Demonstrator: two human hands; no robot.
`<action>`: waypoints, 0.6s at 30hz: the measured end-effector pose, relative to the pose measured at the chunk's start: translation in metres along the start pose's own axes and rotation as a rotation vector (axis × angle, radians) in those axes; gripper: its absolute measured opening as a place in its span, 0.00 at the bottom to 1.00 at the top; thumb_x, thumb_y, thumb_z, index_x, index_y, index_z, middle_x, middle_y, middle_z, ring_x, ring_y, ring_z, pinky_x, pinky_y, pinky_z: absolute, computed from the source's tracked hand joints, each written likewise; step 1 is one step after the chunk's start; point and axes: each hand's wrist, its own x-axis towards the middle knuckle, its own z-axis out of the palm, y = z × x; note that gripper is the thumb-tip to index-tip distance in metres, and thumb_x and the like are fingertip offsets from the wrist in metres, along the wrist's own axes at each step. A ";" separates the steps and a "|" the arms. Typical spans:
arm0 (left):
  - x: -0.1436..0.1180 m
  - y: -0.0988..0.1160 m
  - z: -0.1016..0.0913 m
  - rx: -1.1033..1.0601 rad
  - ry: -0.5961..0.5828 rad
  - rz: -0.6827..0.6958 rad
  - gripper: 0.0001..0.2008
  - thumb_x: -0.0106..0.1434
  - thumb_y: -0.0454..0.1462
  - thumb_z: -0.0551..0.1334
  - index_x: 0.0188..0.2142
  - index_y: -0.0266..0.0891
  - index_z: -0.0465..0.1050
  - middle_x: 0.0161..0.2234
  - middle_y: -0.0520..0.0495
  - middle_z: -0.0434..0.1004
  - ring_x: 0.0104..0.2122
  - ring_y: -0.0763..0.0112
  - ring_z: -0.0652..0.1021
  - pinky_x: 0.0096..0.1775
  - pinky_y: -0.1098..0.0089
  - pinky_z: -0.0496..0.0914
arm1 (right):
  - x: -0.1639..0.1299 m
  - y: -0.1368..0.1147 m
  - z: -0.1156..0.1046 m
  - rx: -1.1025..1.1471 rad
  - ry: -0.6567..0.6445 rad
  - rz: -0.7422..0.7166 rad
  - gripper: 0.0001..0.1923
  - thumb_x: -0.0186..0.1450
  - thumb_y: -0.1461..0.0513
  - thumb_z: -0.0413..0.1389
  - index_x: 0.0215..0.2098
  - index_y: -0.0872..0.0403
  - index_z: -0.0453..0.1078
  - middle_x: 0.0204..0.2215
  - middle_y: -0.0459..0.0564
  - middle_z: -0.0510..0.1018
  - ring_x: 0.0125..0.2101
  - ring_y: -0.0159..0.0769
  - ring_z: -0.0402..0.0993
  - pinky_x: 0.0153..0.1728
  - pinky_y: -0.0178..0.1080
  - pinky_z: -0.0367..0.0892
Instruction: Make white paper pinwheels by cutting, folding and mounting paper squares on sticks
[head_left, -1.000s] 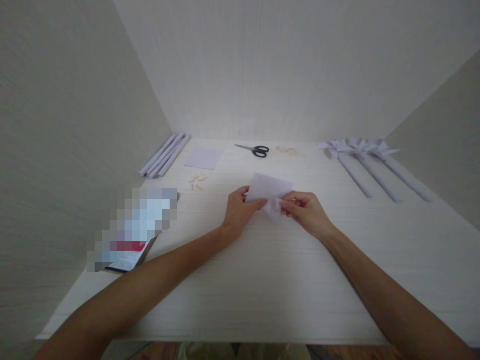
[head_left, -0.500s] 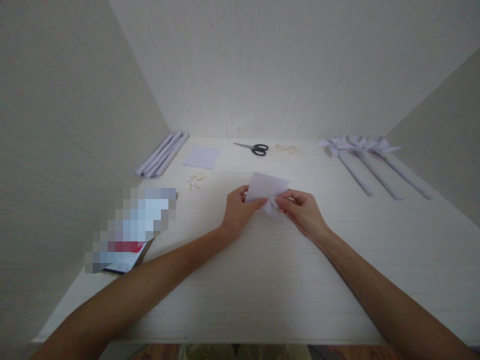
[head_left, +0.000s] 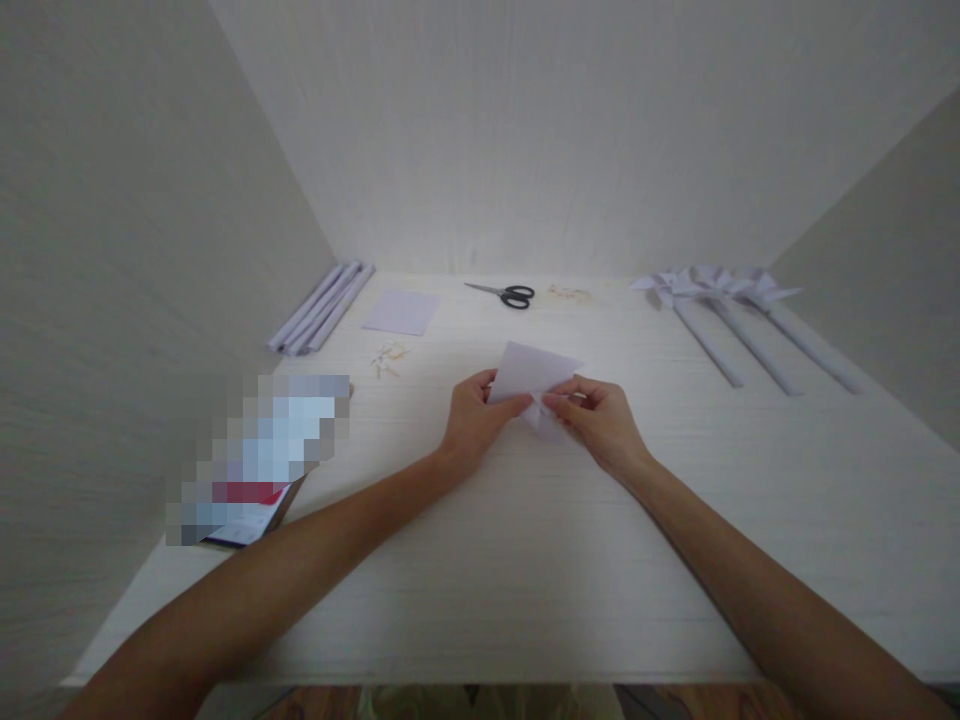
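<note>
A pale lilac paper sheet [head_left: 534, 370] is held just above the middle of the white table [head_left: 480, 560], partly folded, one flap standing up. My left hand [head_left: 474, 420] pinches its left lower edge between thumb and fingers. My right hand [head_left: 600, 425] pinches a folded corner at its lower right. Both hands meet at the sheet's near edge, and the part under the fingers is hidden.
Black scissors [head_left: 504, 293] lie at the back. A flat lilac square [head_left: 401, 312] and several rolled paper tubes [head_left: 319, 308] are back left, small wooden bits [head_left: 390, 358] near them. Three paper pinwheels [head_left: 720, 300] lie back right. A blurred packet [head_left: 259, 460] sits left. Walls enclose three sides.
My right fingers have crept slightly leftward along the fold toward my left hand. The view has shifted a little; the sheet stays in both hands.
</note>
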 end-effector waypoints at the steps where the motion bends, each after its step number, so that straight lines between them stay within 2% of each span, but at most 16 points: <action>1: 0.000 0.000 0.000 0.004 -0.001 0.003 0.17 0.42 0.34 0.65 0.34 0.32 0.71 0.29 0.46 0.76 0.26 0.72 0.74 0.31 0.71 0.68 | 0.000 0.000 0.000 -0.017 0.006 -0.005 0.11 0.46 0.57 0.61 0.22 0.57 0.68 0.10 0.39 0.62 0.11 0.21 0.52 0.11 0.29 0.44; 9: 0.000 -0.003 0.000 0.055 0.067 0.023 0.18 0.41 0.36 0.65 0.35 0.33 0.71 0.28 0.47 0.76 0.24 0.73 0.74 0.28 0.72 0.68 | -0.002 -0.004 0.000 -0.082 0.038 -0.072 0.11 0.46 0.57 0.60 0.20 0.57 0.68 0.12 0.40 0.61 0.13 0.22 0.51 0.13 0.30 0.45; 18: 0.001 -0.004 0.000 0.055 0.059 0.027 0.17 0.42 0.34 0.65 0.34 0.33 0.71 0.28 0.47 0.76 0.25 0.72 0.74 0.29 0.71 0.68 | -0.001 0.000 0.001 -0.101 0.030 -0.086 0.11 0.47 0.56 0.60 0.21 0.57 0.69 0.14 0.41 0.63 0.14 0.23 0.53 0.14 0.31 0.47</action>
